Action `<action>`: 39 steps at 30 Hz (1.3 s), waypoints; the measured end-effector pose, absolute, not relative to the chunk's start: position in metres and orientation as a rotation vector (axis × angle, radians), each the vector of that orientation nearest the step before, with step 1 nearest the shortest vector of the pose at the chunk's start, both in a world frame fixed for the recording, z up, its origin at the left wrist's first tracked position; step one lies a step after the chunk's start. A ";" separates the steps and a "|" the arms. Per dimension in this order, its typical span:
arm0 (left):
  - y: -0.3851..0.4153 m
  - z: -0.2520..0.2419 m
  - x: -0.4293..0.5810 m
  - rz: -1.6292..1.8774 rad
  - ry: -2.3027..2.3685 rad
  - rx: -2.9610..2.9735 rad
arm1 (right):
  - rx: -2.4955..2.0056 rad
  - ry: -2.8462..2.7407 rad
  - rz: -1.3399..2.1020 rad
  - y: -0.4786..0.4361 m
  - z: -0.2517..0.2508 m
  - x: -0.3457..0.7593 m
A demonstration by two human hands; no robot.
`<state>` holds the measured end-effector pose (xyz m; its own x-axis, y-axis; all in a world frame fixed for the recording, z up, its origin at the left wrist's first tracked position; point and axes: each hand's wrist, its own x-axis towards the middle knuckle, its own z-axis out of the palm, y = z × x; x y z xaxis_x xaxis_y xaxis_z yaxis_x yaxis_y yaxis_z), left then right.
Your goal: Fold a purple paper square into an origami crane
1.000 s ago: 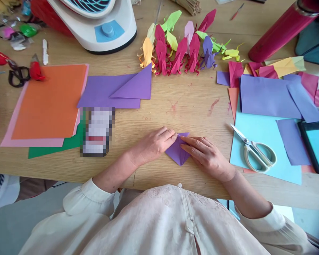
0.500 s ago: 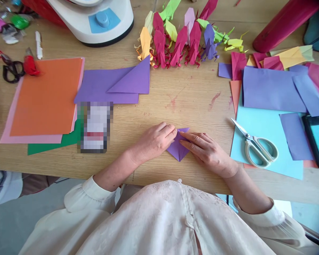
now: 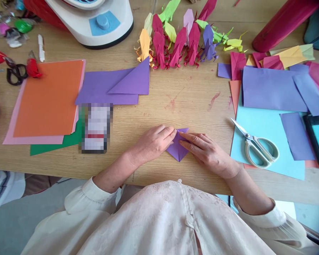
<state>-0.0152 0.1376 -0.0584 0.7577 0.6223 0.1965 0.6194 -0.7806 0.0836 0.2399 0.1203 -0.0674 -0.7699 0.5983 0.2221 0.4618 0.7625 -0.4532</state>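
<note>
A small folded piece of purple paper, kite-like with a point toward me, lies on the wooden table in front of my body. Closed on its upper left edge is my left hand, fingertips pinched together near the top corner. My right hand grips the right side, its fingers laid over the paper and its thumb hidden underneath. A centre crease runs down to the lower point. To the right, scissors with pale handles lie partly spread on a light blue sheet.
Origami figures in several colours stand at the back. A white appliance is at back left. Orange sheets, a larger purple sheet and a blurred phone lie left. Purple sheets and a pink cylinder are right.
Both hands and the folded paper stay almost still. The view shifts slightly, and a pale pink-white shape at the far left edge shows more.
</note>
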 end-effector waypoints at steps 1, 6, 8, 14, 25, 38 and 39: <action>0.137 -0.058 -0.015 0.332 1.033 2.932 | -0.817 -2.616 0.535 0.120 -0.067 0.240; 0.136 -0.056 -0.017 0.303 1.031 2.963 | -0.828 -2.641 0.508 0.119 -0.067 0.240; 0.136 -0.056 -0.017 0.307 1.036 2.964 | -0.822 -2.635 0.511 0.119 -0.068 0.240; 0.135 -0.058 -0.018 0.328 1.051 2.970 | -0.818 -2.613 0.515 0.120 -0.066 0.238; 0.135 -0.058 -0.015 0.324 1.053 2.973 | -0.816 -2.633 0.508 0.120 -0.068 0.239; 0.136 -0.058 -0.014 0.285 1.059 2.942 | -0.823 -2.656 0.514 0.119 -0.068 0.241; 0.135 -0.057 -0.013 0.277 1.066 2.936 | -0.824 -2.658 0.514 0.119 -0.068 0.241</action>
<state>-0.0134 0.1352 -0.0567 0.7531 0.6373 0.1636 0.6362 -0.7687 0.0657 0.2410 0.1193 -0.0682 -0.7863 0.5896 0.1849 0.4781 0.7701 -0.4223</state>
